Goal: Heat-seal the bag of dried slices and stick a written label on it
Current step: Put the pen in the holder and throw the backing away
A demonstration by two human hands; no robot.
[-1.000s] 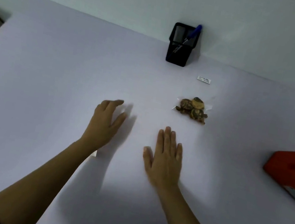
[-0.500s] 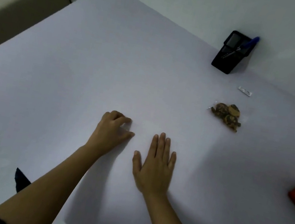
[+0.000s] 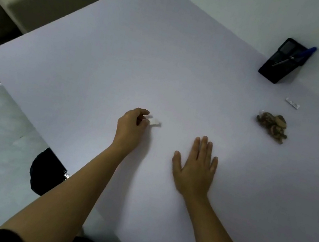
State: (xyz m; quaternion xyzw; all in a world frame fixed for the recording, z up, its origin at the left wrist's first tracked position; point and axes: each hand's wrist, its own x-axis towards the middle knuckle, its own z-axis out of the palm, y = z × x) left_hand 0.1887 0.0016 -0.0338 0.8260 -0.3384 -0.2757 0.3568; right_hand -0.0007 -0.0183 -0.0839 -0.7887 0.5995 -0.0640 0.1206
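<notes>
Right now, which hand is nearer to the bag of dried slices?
Right. The right hand lies flat on the table, left of the bag and closer to the person; the left hand is farther left, pinching a small white slip.

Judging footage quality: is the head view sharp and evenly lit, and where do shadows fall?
Head view: dim, no glare; the left hand casts a soft shadow rightward on the table; the white slip its fingers pinch and the bag look slightly blurred.
</notes>
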